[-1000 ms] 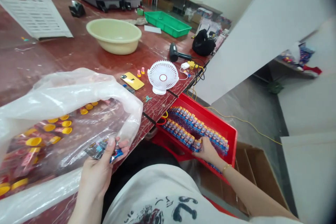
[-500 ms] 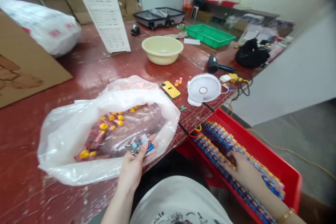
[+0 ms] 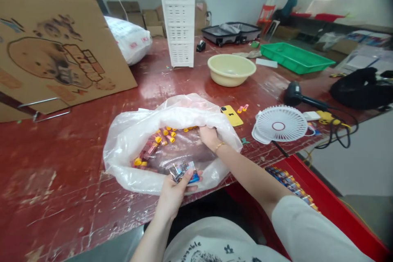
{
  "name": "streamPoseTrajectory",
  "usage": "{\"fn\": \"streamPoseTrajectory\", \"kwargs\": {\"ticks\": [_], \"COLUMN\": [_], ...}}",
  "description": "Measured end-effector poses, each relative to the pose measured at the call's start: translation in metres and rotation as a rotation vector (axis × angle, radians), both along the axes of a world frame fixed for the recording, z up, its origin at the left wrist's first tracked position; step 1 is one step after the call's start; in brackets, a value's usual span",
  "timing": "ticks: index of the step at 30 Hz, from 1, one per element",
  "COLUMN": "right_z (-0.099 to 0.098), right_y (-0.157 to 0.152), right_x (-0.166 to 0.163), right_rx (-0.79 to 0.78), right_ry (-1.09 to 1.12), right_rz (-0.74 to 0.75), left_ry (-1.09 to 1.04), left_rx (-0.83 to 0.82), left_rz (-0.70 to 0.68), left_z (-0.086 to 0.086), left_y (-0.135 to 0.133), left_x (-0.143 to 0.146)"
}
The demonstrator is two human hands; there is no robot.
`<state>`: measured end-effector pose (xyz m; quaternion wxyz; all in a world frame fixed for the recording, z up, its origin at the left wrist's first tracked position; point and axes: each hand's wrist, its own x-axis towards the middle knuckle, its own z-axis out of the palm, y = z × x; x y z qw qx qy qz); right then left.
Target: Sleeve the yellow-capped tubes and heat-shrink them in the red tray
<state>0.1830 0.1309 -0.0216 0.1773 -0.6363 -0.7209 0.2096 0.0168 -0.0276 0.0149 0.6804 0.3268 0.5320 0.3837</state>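
A large clear plastic bag [image 3: 135, 139] lies open on the red table [image 3: 61, 159], with red packets and yellow caps [image 3: 153, 147] inside. My left hand [image 3: 175, 190] is closed on a small stack of blue and red packets [image 3: 184, 171] at the bag's near rim. My right hand [image 3: 209, 136] reaches into the bag's far right side, fingers curled down among the contents; what it grips is hidden. A gold bracelet shows on that wrist.
A red tray [image 3: 337, 221] of packed blue packets sits low at the right. On the table stand a white fan [image 3: 281, 124], yellow phone [image 3: 232, 115], cream basin [image 3: 231, 69], hair dryer [image 3: 299, 96], green tray [image 3: 294, 58], white slotted rack [image 3: 179, 16] and a cardboard box [image 3: 58, 45]. A person is at the back.
My right hand left the red tray and moved up and left into the bag. The view swung left. My left hand kept its hold on the packets.
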Motion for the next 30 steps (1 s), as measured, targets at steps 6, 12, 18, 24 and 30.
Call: {"fn": "streamPoseTrajectory", "kwargs": {"ticks": [6, 12, 18, 24, 30], "right_z": [0.012, 0.060, 0.072, 0.078, 0.085], "right_y": [-0.071, -0.110, -0.119, -0.124, -0.122], "right_x": [0.029, 0.030, 0.024, 0.029, 0.029], "right_rx": [-0.085, -0.043, 0.064, 0.170, 0.219], "right_ry": [0.531, 1.074, 0.962, 0.787, 0.651], "right_rz": [0.016, 0.128, 0.177, 0.259, 0.349], "left_ry": [-0.005, -0.026, -0.018, 0.003, 0.038], "left_rx": [-0.028, -0.017, -0.053, -0.027, 0.023], "left_rz": [-0.027, -0.015, -0.091, -0.110, -0.112], "left_z": [-0.004, 0.000, 0.006, 0.003, -0.007], "left_y": [0.001, 0.002, 0.002, 0.003, 0.005], "left_x": [0.000, 0.011, 0.011, 0.011, 0.009]}}
